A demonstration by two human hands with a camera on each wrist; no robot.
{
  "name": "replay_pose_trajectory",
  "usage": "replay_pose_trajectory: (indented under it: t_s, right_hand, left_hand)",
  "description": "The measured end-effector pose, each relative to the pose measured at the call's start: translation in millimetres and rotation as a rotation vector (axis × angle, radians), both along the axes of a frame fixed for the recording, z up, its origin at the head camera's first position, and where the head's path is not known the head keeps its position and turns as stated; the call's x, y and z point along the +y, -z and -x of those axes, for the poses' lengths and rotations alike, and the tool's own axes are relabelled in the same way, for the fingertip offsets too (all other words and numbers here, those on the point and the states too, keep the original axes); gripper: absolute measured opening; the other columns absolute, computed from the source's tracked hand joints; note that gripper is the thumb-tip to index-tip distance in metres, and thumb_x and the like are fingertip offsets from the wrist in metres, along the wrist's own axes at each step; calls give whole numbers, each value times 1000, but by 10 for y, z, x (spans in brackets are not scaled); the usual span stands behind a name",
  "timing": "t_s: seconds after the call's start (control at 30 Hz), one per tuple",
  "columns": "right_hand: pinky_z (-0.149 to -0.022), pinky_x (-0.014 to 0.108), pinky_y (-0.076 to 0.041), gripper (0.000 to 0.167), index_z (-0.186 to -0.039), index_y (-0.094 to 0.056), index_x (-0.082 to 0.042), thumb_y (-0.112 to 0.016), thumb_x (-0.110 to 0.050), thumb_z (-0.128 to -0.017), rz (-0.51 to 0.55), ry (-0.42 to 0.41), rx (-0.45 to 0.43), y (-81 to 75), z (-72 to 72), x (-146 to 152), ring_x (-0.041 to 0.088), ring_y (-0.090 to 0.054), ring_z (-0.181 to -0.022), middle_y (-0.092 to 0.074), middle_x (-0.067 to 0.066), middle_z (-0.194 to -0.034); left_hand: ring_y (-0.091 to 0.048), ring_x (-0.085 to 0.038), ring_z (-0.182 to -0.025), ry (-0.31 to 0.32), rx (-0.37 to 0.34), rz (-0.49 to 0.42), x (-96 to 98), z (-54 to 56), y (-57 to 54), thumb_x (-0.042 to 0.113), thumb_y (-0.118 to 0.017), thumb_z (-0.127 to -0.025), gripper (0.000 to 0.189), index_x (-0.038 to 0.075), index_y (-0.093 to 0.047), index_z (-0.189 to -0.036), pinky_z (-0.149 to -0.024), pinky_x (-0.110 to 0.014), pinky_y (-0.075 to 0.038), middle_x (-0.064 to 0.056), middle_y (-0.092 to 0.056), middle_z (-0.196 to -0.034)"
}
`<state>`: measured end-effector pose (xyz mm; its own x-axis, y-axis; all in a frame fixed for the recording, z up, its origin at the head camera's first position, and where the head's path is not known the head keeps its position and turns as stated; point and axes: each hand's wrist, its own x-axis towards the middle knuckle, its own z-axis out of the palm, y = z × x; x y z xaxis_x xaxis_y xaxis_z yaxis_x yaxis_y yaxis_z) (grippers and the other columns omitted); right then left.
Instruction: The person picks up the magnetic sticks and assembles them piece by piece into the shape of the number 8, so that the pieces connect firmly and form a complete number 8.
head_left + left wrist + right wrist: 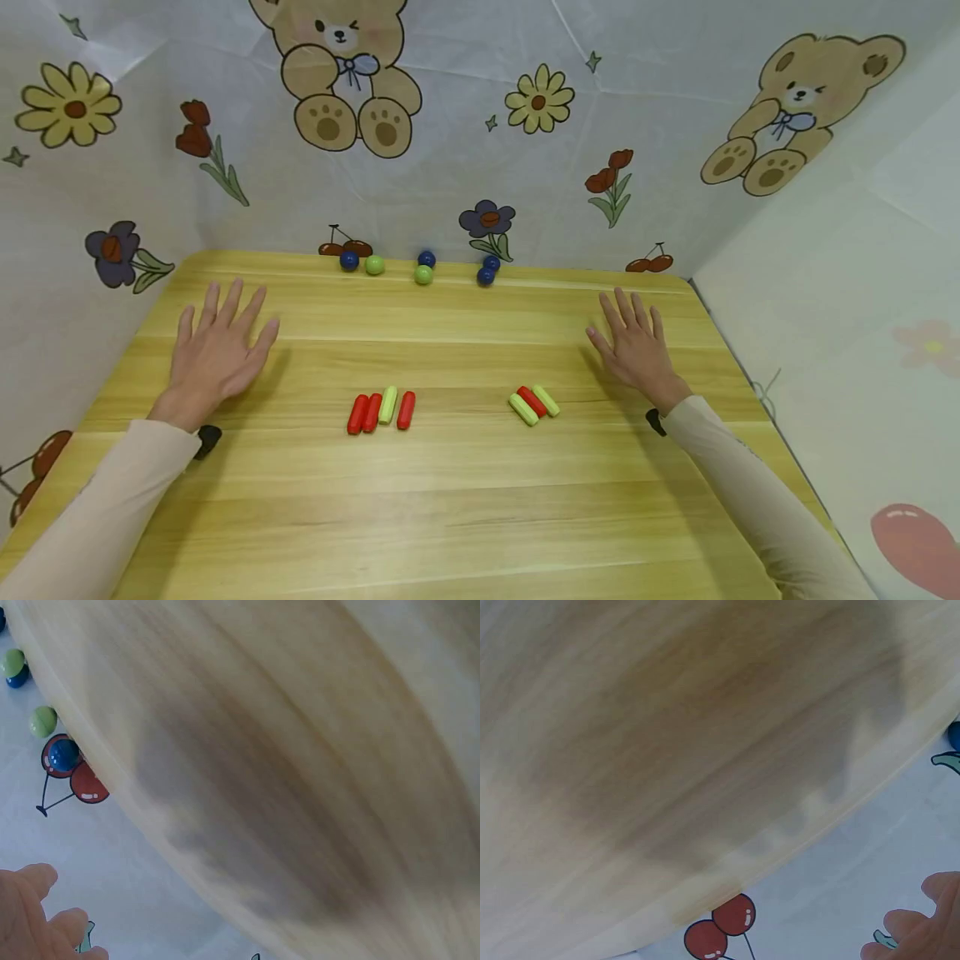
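My left hand (216,354) hovers over the left side of the wooden table (480,508), fingers spread, holding nothing. Over the right side, my right hand (636,348) is spread the same way and also holds nothing. Between them lie two groups of short rods. The left group has several red rods (371,412) and one light green rod (387,405), side by side. In the right group a red rod (532,402) lies between two light green rods (523,409). Only fingertips show in each wrist view, above blurred shadows on the wood.
Along the table's back edge sit several dark blue balls (349,261) and two green balls (374,265). A white printed sheet (442,167) with bears and flowers rises behind the table. Pale walls (840,308) stand at the sides.
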<state>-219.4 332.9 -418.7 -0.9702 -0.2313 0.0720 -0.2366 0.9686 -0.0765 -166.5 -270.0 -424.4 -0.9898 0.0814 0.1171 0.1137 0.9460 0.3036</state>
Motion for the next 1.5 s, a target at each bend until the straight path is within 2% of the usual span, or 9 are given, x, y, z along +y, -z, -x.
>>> replay_pose_trajectory:
  t_s: [0.27, 0.6, 0.83, 1.03, 1.23, 1.5]
  right_hand:
    - [-118, 65, 1, 71, -162, -12, -16, -33, -53, -106, -7, 3, 13, 23, 10, 19, 42, -2, -154, -7, 18, -168]
    - [-119, 64, 1, 70, -162, -14, -16, -34, -54, -106, 40, -23, 25, -3, 106, -127, 40, -1, -154, -8, 16, -168]
    - [-120, 63, 1, 71, -163, -11, -19, -33, -55, -106, 54, -59, 9, -44, 246, -334, 39, 0, -155, -8, 14, -168]
    - [-120, 62, -3, 69, -162, -14, -18, -37, -51, -106, 60, -104, 29, -47, 387, -530, 39, -8, -154, -14, 14, -167]
    - [-120, 61, -7, 65, -161, -20, -18, -40, -47, -107, 74, -170, 52, -48, 554, -739, 39, -16, -152, -20, 13, -166]
    - [-120, 60, -12, 59, -159, -27, -21, -43, -43, -107, 25, -274, 63, -82, 751, -1022, 38, -20, -151, -26, 10, -165]
  left_hand:
    - [6, -44, -153, 5, 0, 1, 4, 5, 14, 55, -21, -105, 70, 15, -14, -162, -113, -71, 1, -21, -5, -167]
    - [0, -47, -152, 32, -7, 1, 83, -77, -4, 54, -23, -106, 69, 14, -14, -162, -112, -73, -2, -22, -6, -166]
    - [-2, -45, -153, 73, 17, 6, 152, -203, -33, 53, -26, -107, 68, 15, -15, -162, -112, -73, -6, -22, -11, -166]
    - [-6, -45, -153, 126, 11, -6, 293, -295, -43, 49, -30, -107, 66, 15, -14, -162, -111, -73, -11, -21, -12, -166]
    - [-15, -47, -151, 167, 22, -50, 430, -390, -55, 46, -35, -108, 64, 15, -20, -161, -110, -73, -16, -23, -20, -164]
    - [-17, -47, -150, 210, -46, -128, 614, -520, -29, 47, -38, -107, 64, 13, -24, -160, -111, -72, -15, -23, -23, -163]
